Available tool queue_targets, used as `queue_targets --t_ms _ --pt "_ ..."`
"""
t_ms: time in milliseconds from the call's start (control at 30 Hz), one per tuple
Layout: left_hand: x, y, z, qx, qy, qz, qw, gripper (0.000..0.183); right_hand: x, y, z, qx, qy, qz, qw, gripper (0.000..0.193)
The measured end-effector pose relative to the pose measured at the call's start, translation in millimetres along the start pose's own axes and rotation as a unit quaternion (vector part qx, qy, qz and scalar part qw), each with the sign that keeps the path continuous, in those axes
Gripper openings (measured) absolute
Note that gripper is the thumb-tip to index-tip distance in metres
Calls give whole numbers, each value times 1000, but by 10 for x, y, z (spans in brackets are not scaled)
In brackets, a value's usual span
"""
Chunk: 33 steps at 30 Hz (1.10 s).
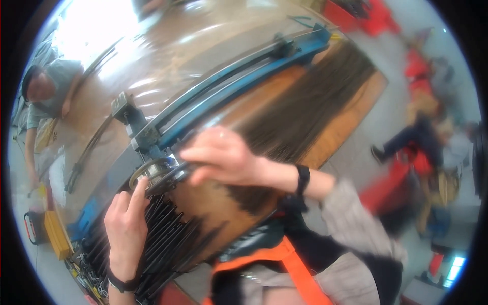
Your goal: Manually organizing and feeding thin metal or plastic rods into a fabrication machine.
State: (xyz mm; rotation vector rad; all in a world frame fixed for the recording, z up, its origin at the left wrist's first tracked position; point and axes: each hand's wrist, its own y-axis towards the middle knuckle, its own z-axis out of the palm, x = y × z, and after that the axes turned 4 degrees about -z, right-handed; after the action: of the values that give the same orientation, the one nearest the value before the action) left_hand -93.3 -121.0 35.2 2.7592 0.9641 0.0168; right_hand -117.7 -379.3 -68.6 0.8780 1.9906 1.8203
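Observation:
My left hand (126, 223) has its index finger stretched out against a round metal wheel (147, 173) at the near end of a long blue metal bench fixture (213, 94). Its other fingers are curled, and no held thing shows in it. Just right of the wheel is my right hand (223, 157), slightly blurred. Its fingers are bent together around something I cannot make out, close to dark parts beside the wheel. Many thin black rods (165, 229) lie in a bundle below the wheel, close to my left hand.
A broad mat of dark rods or springs (310, 96) lies along the wooden table (351, 117) beyond my right hand. At the left, a person (51, 91) is at the table's other side. A yellow box (57, 235) stands at lower left. Other people sit at the far right.

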Motion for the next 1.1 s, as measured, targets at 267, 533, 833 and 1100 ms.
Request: queue_targets --t_ms 267,533,833,1100 --pt "49 -52 10 -1 28 -4 1000 43 -62 -197 -158 100 -103 -25 989 32" --pt "925 -552 -633 -174 115 -234 950 22 -809 -444 -279 133 -134 127 974 18" --pt "775 -889 -739 -208 22 -296 932 25 -709 571 1196 284 133 104 944 12" --pt "942 -1287 -514 -200 12 -286 937 25 -762 567 1594 356 38 -17 933 21"
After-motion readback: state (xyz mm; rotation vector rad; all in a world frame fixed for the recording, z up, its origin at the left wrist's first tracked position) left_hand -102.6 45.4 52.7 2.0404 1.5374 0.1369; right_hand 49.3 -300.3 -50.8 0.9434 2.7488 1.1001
